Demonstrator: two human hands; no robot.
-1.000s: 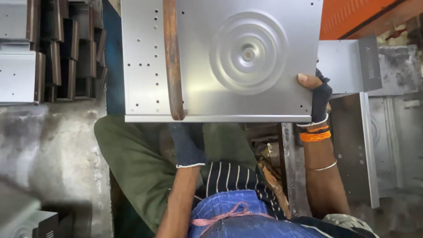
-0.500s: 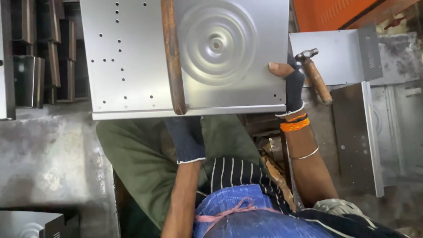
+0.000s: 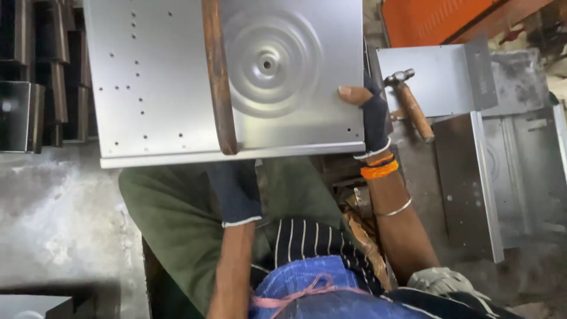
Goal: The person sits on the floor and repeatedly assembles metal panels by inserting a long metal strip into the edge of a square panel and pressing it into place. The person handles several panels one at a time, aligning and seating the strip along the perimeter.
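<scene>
Steel panel (image 3: 171, 88) held flat over the lap, stamped rings toward its right half, small holes along the left. Rusty bar (image 3: 218, 77) lies across the panel top to bottom, its lower end at the near folded edge.

Right hand (image 3: 369, 115), dark glove, clamps the panel's right edge: thumb on top, fingers hidden beneath. Orange band at the wrist.

Left hand (image 3: 235, 189), gloved, sits under the near edge just below the bar's end; fingers hidden, grip cannot be told.

Hammer (image 3: 409, 103) rests on a sheet (image 3: 443, 77) just right of the right hand. Stacked brackets (image 3: 41, 71) at far left.
</scene>
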